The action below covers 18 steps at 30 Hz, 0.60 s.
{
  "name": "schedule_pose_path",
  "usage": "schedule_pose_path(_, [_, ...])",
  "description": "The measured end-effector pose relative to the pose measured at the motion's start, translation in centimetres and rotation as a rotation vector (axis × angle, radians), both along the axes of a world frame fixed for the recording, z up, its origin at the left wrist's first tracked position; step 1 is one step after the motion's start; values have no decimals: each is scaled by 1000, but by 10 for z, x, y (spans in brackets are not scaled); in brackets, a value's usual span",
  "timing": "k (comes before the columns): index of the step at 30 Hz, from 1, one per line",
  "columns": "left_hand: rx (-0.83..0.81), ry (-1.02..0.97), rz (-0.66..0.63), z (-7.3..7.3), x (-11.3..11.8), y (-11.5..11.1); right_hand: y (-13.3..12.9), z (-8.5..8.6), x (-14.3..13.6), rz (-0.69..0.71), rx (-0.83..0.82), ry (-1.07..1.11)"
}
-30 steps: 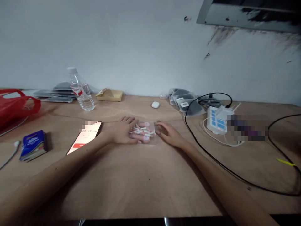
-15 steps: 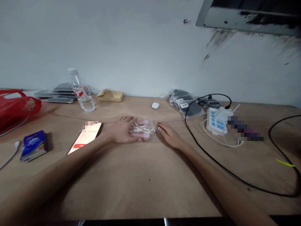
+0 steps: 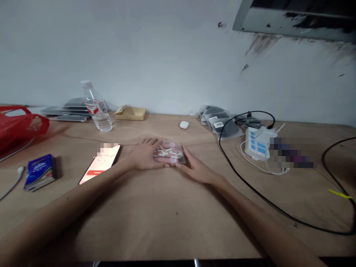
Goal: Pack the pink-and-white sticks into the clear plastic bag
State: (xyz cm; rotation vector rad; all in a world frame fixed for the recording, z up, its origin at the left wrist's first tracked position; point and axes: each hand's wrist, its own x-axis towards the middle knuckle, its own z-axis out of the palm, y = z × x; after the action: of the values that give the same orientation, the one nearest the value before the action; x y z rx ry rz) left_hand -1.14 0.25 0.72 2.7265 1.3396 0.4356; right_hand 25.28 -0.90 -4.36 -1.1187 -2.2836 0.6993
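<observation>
A clear flat case with several small white and pinkish sticks in it lies at the middle of the table. My left hand rests over its left side, fingers spread across the far edge and thumb along the near edge. At the case's right end is my right hand, its fingers along the right side and its thumb at the near right corner. Both hands grip the case between them.
A lit phone and blue packet lie left. Behind stand a bottle, yellow box, white case and grey packets. Right are a power strip and black cable. A red bag is far left.
My right hand has moved in to the case's right end, and its thumb has come to the near corner. My left hand has barely moved.
</observation>
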Motion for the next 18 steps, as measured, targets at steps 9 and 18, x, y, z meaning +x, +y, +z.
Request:
schedule_pose_path(9, [-18, 12, 60, 1, 8, -7, 3, 4, -1, 1, 194, -144])
schedule_pose_path(18, [-103, 50, 133, 8, 4, -3, 30, -12, 21, -370, 187, -69])
